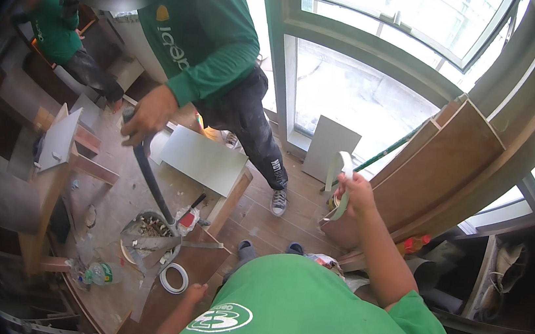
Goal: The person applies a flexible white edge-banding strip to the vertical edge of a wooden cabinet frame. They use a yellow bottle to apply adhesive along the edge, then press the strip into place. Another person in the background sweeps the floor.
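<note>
My right hand (358, 194) is raised at the right, fingers closed round a pale, ring-shaped roll of tape (340, 165). The roll is seen nearly edge-on, and the fingers hide part of it. Low in front of my body, my left hand (198, 292) is curled, with nothing visible in it. Beside it, apart from the fingers, a white tape roll (165, 285) lies flat on a brown board (155, 309). Beyond that roll stands a round bucket (127, 253) full of scraps, with strips of material across its top.
A co-worker in green (212, 48) stands opposite, one hand on a dark pole (152, 183) reaching to the bucket. Another person (58, 31) is farther left. A white panel (205, 160), a red-handled tool (191, 211) and a plastic bottle (99, 273) lie around. Wooden panels (439, 167) lean at right.
</note>
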{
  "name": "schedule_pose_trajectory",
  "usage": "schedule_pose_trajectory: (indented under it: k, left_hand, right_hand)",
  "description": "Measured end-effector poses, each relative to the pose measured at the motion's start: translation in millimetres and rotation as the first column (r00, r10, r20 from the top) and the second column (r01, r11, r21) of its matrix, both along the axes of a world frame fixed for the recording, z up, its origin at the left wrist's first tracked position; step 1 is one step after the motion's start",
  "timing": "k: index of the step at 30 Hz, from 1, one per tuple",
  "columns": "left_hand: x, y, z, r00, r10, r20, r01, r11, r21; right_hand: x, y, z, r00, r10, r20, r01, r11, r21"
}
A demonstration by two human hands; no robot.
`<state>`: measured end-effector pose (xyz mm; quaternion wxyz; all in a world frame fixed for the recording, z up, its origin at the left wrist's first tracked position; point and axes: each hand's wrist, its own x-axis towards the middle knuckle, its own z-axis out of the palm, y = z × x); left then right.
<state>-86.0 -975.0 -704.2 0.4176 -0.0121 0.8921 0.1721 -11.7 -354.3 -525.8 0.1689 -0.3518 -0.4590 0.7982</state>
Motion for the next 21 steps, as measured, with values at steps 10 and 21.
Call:
schedule_pose_trajectory:
  k: [10, 21]
  left_hand:
    - [95, -1, 29, 0.931, 0.364, -0.005, -0.356, 0.913, 0.200]
    - [174, -132, -71, 0.830, 0.555, 0.059, -0.553, 0.804, 0.220]
  right_hand:
    - [-73, 128, -18, 0.952, -0.292, 0.094, 0.287, 0.956, 0.062]
    - [-94, 159, -10, 0.931, -0.336, 0.144, 0.308, 0.933, 0.187]
